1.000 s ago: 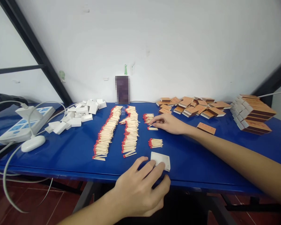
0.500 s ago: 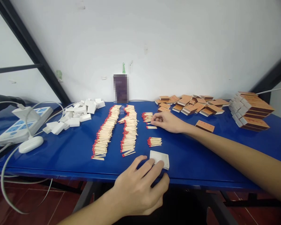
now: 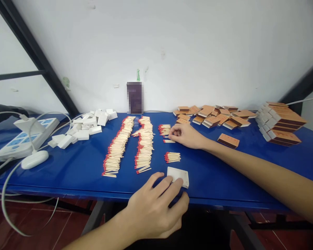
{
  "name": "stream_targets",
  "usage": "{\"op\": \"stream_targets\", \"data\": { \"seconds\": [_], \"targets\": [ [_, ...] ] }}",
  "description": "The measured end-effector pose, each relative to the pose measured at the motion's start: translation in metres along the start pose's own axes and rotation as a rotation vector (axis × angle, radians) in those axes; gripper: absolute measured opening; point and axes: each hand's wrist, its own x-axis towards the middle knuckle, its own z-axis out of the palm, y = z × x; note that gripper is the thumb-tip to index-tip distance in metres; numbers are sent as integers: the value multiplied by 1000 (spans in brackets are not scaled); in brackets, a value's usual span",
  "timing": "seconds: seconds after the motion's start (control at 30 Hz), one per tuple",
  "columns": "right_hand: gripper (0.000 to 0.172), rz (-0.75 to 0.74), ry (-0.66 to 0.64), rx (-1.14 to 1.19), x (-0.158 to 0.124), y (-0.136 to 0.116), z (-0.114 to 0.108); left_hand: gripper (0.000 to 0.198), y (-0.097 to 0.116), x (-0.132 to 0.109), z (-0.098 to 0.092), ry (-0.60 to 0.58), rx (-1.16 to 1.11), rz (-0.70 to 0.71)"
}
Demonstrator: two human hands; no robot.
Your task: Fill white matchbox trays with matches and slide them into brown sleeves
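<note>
My left hand (image 3: 158, 208) is at the table's front edge, fingers bent and fingertips pressed on a white matchbox tray (image 3: 177, 172), holding it against the tabletop. My right hand (image 3: 184, 135) is further back, thumb and index finger pinched on a match (image 3: 166, 136) by its stick end; the fingers hide part of it. Another loose match (image 3: 169, 141) lies just below these fingertips. Behind it is a small group of red-headed matches (image 3: 164, 130). A second small group (image 3: 172, 157) lies between the tray and my right hand.
Two long rows of matches, a left row (image 3: 119, 147) and a right row (image 3: 144, 146), run front to back. White trays (image 3: 87, 125) are piled at left beside a power strip (image 3: 26, 137). Matchbox sleeves (image 3: 211, 116) lie at back right, with a stack of matchboxes (image 3: 279, 121) beyond.
</note>
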Motion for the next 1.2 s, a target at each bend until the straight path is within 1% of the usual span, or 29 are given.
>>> {"op": "stream_targets", "data": {
  "seconds": [0.33, 0.6, 0.67, 0.83, 1.07, 1.2],
  "targets": [
    [21, 9, -27, -23, 1, -1, -1, 25, 0, 0, 0, 3, -7, 1],
    [26, 6, -102, 76, -1, 2, -3, 24, 0, 1, 1, 13, -9, 0],
    [26, 14, -78, 94, -1, 3, -3, 24, 0, 1, 0, 11, -9, -5],
    [25, 28, 10, 11, -1, 4, -1, 25, 0, 0, -1, 1, -11, -1],
    [19, -20, 22, -40, 3, 7, 2, 25, 0, 0, 0, 10, -19, 4],
    [15, -56, -15, -103, 5, 6, 0, 24, 0, 1, 0, 12, -13, -1]
  ]
}}
